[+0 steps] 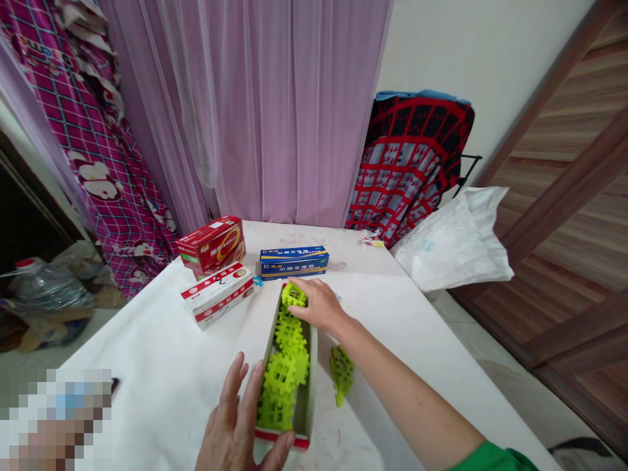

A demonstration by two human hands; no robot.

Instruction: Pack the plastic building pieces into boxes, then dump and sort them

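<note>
A long narrow open box (313, 392) with a red near rim lies lengthwise in front of me on the white table. Inside it is a row of yellow-green interlocking plastic blocks (282, 373) with toothed edges and windows. At the box's far end, my right hand (318, 304) has its thumb and fingers around one yellow-green block (292, 294). My left hand (235, 418) is open, fingers spread, beside the left side and near end of the box. More yellow-green toothed pieces (342, 371) lie on the table under my right forearm.
Behind the box stands a blue carton (294, 261). A white-and-red carton (218, 294) and a red carton (212, 247) stand at left, near a small blue piece (258, 280). A white bag (454, 242) is at the table's right edge. A pixelated patch covers the lower left.
</note>
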